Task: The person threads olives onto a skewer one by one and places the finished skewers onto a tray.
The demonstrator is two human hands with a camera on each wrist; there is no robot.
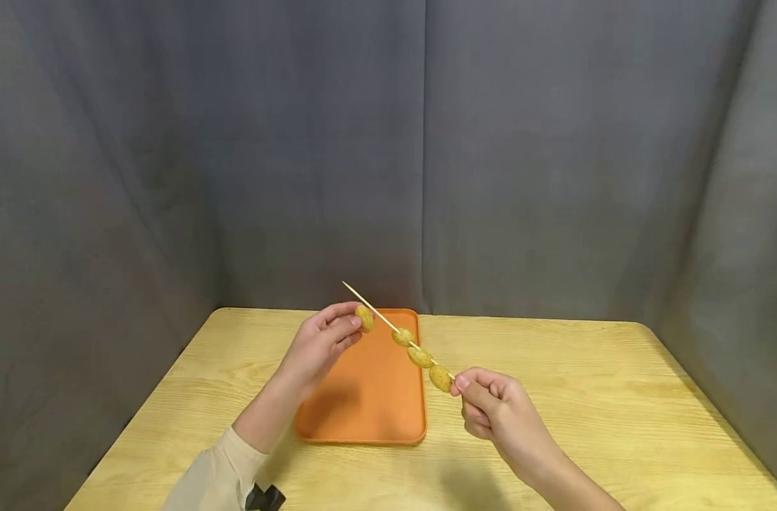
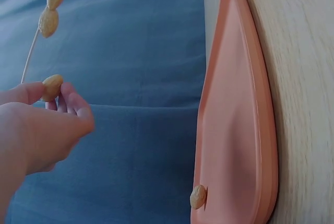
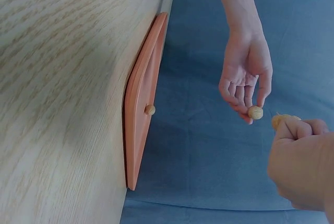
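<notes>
My left hand (image 1: pixel 321 344) pinches one small oval yellow-brown ball, like a baby potato (image 1: pixel 365 318), between thumb and fingers. My right hand (image 1: pixel 503 415) grips the lower end of a thin wooden skewer (image 1: pixel 370 306), which slants up to the left with its pointed tip bare. Three similar balls (image 1: pixel 420 356) are threaded on the skewer, the lowest right by my right fingers. The pinched ball is beside the bare stretch of skewer; in the right wrist view the pinched ball (image 3: pixel 255 112) is apart from the right hand (image 3: pixel 302 164). Both hands are raised over the table.
An orange tray (image 1: pixel 388 404) lies on the light wooden table (image 1: pixel 554 397) beneath the hands. Another loose ball (image 2: pixel 198 197) sits in it, seen in the left wrist view. Grey curtains (image 1: pixel 522 156) hang around the table. A black object (image 1: pixel 265 498) shows beside the left sleeve.
</notes>
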